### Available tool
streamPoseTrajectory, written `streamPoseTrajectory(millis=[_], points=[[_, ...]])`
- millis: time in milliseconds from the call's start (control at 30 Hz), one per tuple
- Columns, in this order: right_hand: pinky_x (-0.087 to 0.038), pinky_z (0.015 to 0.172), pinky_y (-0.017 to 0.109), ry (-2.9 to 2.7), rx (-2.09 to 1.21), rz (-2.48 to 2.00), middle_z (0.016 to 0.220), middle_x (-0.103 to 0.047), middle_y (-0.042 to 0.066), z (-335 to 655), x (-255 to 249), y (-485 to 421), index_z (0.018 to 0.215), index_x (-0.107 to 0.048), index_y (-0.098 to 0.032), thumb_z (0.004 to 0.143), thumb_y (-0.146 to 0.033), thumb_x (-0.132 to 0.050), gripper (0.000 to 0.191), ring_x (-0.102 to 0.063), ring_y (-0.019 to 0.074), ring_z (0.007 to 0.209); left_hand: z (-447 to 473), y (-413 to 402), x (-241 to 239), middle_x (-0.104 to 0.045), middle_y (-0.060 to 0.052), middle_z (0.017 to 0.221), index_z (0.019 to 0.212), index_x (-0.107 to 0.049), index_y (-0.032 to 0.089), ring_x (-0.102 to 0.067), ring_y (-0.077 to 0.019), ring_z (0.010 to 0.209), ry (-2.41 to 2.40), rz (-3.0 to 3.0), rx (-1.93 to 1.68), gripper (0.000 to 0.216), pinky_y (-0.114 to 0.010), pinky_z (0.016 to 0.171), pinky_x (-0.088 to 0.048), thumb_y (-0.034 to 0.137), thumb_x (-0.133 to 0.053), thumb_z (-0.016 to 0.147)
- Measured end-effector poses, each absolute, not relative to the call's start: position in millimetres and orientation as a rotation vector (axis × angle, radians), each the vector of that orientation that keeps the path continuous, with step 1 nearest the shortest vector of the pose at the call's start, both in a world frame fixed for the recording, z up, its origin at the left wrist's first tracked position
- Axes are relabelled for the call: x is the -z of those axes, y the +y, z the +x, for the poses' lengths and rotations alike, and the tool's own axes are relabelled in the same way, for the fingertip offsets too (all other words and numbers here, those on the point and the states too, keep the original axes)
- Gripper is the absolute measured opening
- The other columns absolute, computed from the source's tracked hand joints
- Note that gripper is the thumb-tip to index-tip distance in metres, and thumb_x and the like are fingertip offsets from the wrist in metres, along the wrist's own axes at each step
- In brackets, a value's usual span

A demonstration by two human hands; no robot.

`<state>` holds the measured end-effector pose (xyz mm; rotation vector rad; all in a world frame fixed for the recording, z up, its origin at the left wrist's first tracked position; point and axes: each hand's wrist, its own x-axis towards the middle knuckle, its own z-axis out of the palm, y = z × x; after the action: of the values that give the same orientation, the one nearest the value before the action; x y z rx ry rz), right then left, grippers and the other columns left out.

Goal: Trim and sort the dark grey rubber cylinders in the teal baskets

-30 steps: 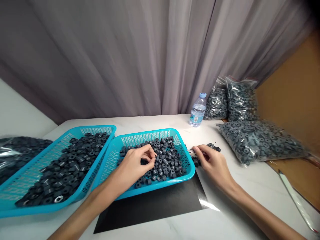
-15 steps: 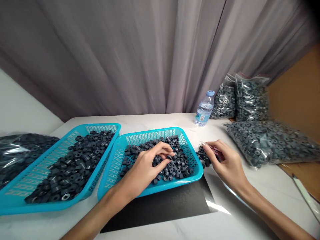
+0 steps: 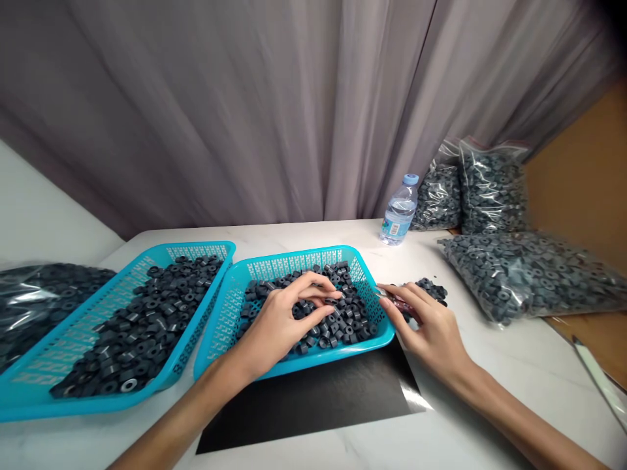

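My left hand [image 3: 281, 320] hovers over the middle blue basket [image 3: 313, 358], thumb and fingers apart, with nothing visible between them. Below it lie many small black ring-shaped pieces [image 3: 350, 323], each with a hole. My right hand [image 3: 428, 326] is closed round a small tool [image 3: 399, 305] with a reddish handle and a thin metal tip. This tip points left, close to the basket's right rim; the exact kind of tool is partly hidden by the fingers. Behind that hand, a loose heap of black pieces [image 3: 432, 289] sits on the white table.
A second blue basket [image 3: 171, 378] of black pieces stands at left, beside a filled plastic bag [image 3: 44, 294]. A water bottle [image 3: 399, 212] and several bags of pieces [image 3: 533, 274] are at back right. A black sheet [image 3: 313, 408] lies under the middle basket's front.
My left hand's thumb and fingers have parted, and the black piece between them is gone from view. My right hand has moved left with the tool, from the loose heap toward the basket's rim.
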<state>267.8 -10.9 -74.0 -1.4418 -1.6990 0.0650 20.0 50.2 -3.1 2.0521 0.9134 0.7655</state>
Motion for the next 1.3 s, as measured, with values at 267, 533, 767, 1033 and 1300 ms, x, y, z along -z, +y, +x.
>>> streamPoseTrajectory(millis=[267,533,767,1033,1300], points=[[-0.052,0.070,0.029,-1.675,-0.188,-1.482,0.092,-0.071,0.002,268.1,80.4,-9.9,0.112,-0.068,-0.023,0.099,-0.041,-0.054,0.026,-0.067,0.0162,0.076,17.1,50.7,-2.3,-0.077,0.002,0.111,0.107,-0.061,0.026,-0.071,-0.0176,0.101,0.911,2.119,-0.807,0.017,-0.033,0.095,-0.053,0.025,-0.069,0.092],[-0.049,0.065,0.030,-1.657,-0.196,-1.554,0.081,-0.068,0.002,267.5,81.1,-9.6,0.111,-0.068,-0.023,0.099,-0.046,-0.051,0.031,-0.066,0.0172,0.070,20.4,48.2,-7.7,-0.077,-0.001,0.113,0.115,-0.067,0.026,-0.071,-0.0193,0.107,0.881,1.846,-0.763,0.022,-0.033,0.098,-0.053,0.035,-0.065,0.095],[-0.051,0.065,0.029,-1.673,-0.145,-1.535,0.086,-0.072,0.002,267.7,79.9,-11.2,0.107,-0.067,-0.023,0.100,-0.044,-0.050,0.028,-0.068,0.0168,0.071,27.7,42.5,-6.5,-0.080,-0.008,0.099,0.107,-0.075,0.017,-0.068,-0.0138,0.081,0.824,1.517,-0.646,0.027,-0.025,0.077,-0.053,0.039,-0.062,0.097],[-0.051,0.066,0.027,-1.724,-0.007,-1.493,0.090,-0.070,0.002,267.2,77.6,-10.2,0.103,-0.065,-0.022,0.102,-0.039,-0.049,0.024,-0.068,0.0156,0.073,29.1,38.6,-8.7,-0.078,-0.009,0.108,0.114,-0.071,0.017,-0.069,-0.0159,0.093,0.815,1.428,-0.641,0.027,-0.028,0.087,-0.052,0.036,-0.060,0.098],[-0.049,0.064,0.028,-1.734,-0.008,-1.529,0.090,-0.070,0.003,267.8,77.2,-11.6,0.104,-0.067,-0.022,0.103,-0.040,-0.046,0.027,-0.067,0.0164,0.072,26.7,42.9,-7.3,-0.077,-0.009,0.112,0.118,-0.069,0.020,-0.071,-0.0186,0.098,0.777,1.482,-0.623,0.028,-0.032,0.090,-0.055,0.034,-0.066,0.094]])
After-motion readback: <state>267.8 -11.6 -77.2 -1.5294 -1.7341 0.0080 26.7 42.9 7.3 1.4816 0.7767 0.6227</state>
